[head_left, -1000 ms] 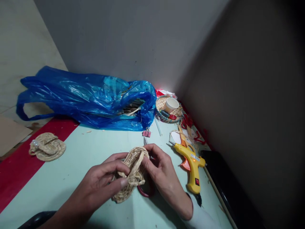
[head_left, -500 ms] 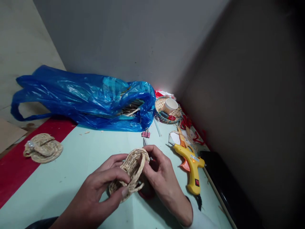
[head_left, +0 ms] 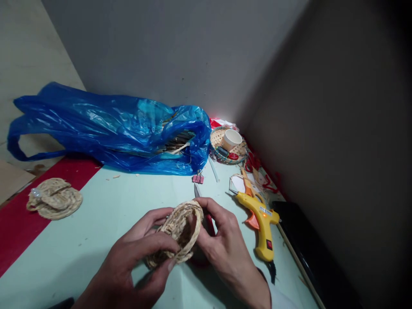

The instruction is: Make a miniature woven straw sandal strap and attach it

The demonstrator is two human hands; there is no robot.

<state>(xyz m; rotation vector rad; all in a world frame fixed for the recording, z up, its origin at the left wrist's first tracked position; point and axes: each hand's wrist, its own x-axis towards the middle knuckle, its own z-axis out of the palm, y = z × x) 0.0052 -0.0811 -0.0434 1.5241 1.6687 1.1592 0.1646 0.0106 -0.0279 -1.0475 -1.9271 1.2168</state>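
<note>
A small oval basket of braided straw (head_left: 180, 227) is held over the table, tilted so that its hollow inside shows. My left hand (head_left: 138, 253) grips its near left side, thumb and index finger pinching the rim. At the far right end, my right hand (head_left: 222, 244) is closed on the wall, its thumb at the rim and its fingers partly hidden behind the straw. Scissors (head_left: 197, 191) lie under the basket and right hand; a blade tip and bits of red handle stick out.
A yellow glue gun (head_left: 264, 227) with a lit orange light lies at right. Behind stand a blue plastic bag (head_left: 106, 124) and a shallow woven tray (head_left: 219, 137) holding a paper cup (head_left: 231, 139). A pink binder clip (head_left: 198, 178) and a flat braided straw piece (head_left: 58, 199) lie nearby.
The basket has turned slightly and its opening shows wider. The loose strand end at its near rim now lies closer against the wall. Both hands keep hold, and the view has shifted a little.
</note>
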